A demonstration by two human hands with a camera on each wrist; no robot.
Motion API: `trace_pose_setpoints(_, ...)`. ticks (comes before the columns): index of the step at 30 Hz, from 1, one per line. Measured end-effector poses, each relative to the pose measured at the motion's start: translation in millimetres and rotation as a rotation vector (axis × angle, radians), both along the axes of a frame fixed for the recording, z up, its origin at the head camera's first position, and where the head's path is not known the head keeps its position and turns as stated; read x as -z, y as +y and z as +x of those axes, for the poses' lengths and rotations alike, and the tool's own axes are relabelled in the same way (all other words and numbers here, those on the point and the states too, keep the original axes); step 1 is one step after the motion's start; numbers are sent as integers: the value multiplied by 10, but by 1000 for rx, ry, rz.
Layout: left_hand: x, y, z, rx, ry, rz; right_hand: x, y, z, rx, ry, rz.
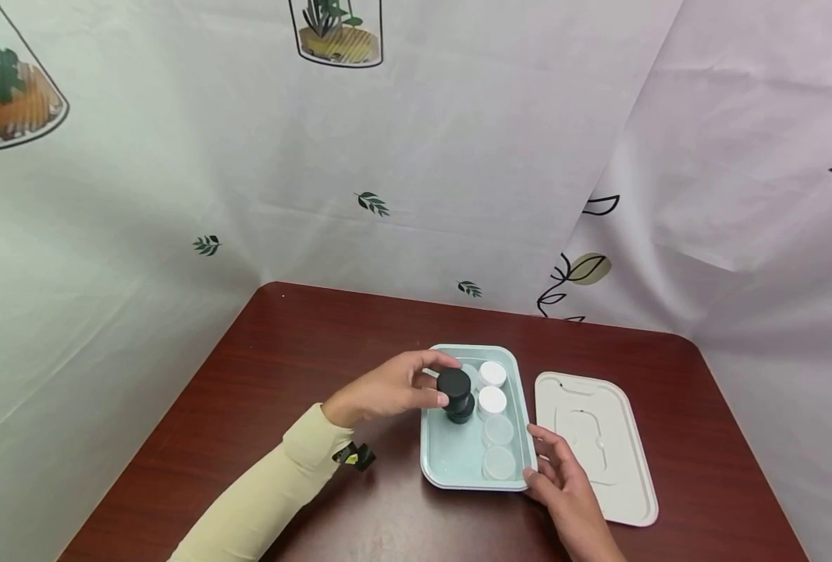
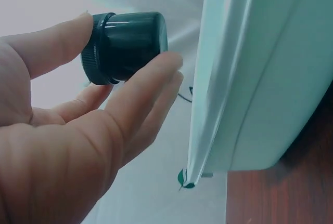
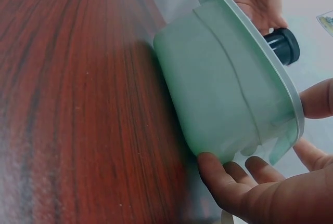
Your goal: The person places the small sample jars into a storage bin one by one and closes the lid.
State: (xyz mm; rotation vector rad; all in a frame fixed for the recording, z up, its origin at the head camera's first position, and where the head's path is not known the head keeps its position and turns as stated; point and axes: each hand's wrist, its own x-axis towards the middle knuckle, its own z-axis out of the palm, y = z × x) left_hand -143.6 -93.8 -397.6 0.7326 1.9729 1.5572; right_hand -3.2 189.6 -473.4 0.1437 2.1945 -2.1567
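My left hand (image 1: 395, 384) pinches a small black screw-top jar (image 1: 454, 382) by its sides, above the rim of a pale green plastic box (image 1: 451, 467). In the left wrist view the jar (image 2: 132, 44) lies sideways between thumb and fingers, its ribbed lid toward the palm. Below it in the box stands a second black jar (image 1: 462, 414). Two white-lidded jars (image 1: 492, 402) and several translucent-lidded ones (image 1: 499, 463) fill the right side and far end. My right hand (image 1: 563, 488) holds the box's near right corner, thumb at the rim and fingers against the outer wall (image 3: 218, 89).
A white rectangular lid (image 1: 627, 460) lies flat on the dark red wooden table (image 1: 304, 343), to the right of the box. Printed white cloth (image 1: 458, 156) hangs behind and beside the table. A small black device (image 1: 354, 455) is strapped at the left wrist.
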Motion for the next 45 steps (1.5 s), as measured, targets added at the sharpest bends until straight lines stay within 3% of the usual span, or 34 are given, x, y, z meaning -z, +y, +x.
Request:
trace_pose_setpoints(4, 24, 113, 47, 19, 93, -64, -2, -1, -2, 1, -7, -1)
trace_pose_setpoints(8, 68, 212, 88, 30, 131, -134, -4, -2, -3, 2, -19, 2)
trace_pose_setpoints(17, 97, 362, 170, 18, 332, -386, -24, 2, -12, -6, -16, 2)
trace_pose_setpoints(27, 75, 461, 246, 25, 445, -531, -20, 13, 0, -20, -3, -11)
trace_pose_setpoints(34, 124, 512, 287, 30, 579, -630, -12, 13, 6, -10, -14, -4)
trace_pose_setpoints(45, 158, 671, 376, -4, 567, -775, -19, 12, 10, -8, -32, 2)
